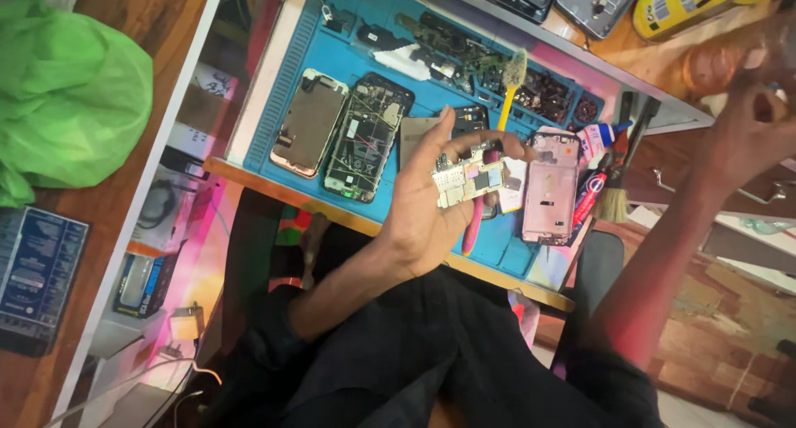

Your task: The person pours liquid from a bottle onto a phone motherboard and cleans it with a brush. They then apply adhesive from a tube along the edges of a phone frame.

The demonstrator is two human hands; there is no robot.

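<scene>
My left hand [431, 204] holds a small phone circuit board [469, 179] between thumb and fingers, above the front edge of a blue work mat [348, 47]. My right hand [759, 121] is raised at the far right, blurred, its fingers curled around a brownish rounded object [717, 63] that I cannot identify. On the mat lie an opened phone with exposed insides [366, 138], a phone frame [309, 123], a pink phone housing [551, 188], and a yellow-handled brush [510, 84].
A green plastic bag [66, 105] lies at the left on a wooden surface. Small parts fill the mat's rear trays [473, 55]. A glue tube [599, 140], a paintbrush [615, 198] and a yellow device [688, 4] sit at the right.
</scene>
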